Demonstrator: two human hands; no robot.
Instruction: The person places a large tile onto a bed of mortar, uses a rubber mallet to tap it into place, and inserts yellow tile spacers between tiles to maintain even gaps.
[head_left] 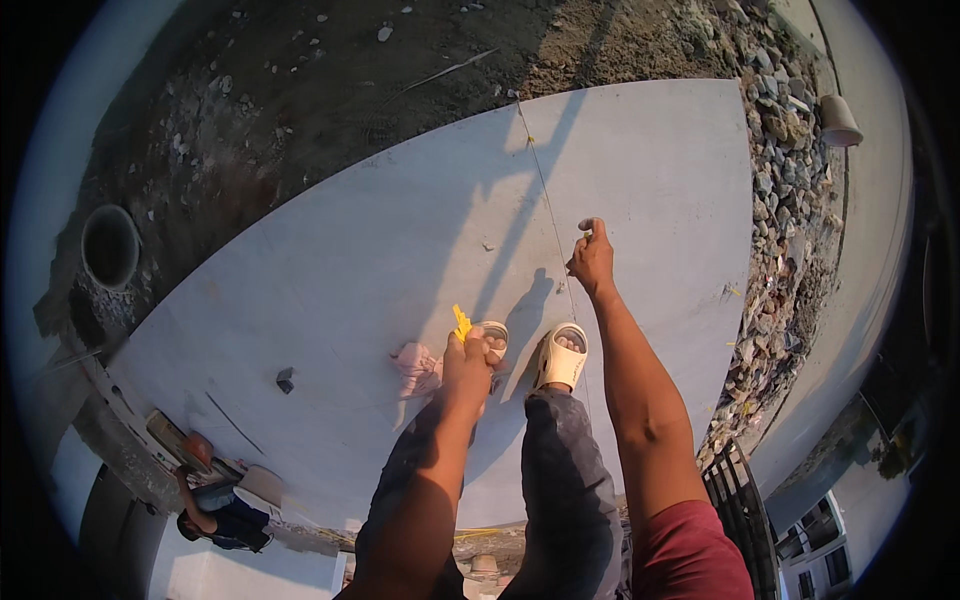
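I stand on a grey concrete slab (pixel 380 240) in pale sandals (pixel 562 357). My right hand (pixel 592 256) is raised forward with the fingers pinched on a thin string (pixel 541 180) that runs away across the slab toward its far edge. My left hand (pixel 466 358) is closed around a small yellow object (pixel 461 321), held above my left foot. A crumpled pink cloth (pixel 417 366) lies on the slab just left of that hand.
Bare dirt and rubble border the slab at the back and right. A round pipe opening (pixel 109 244) sits at the left. A white bucket (pixel 838 120) stands far right. A small dark object (pixel 285 379) lies on the slab. Another person (pixel 215 505) crouches below at lower left.
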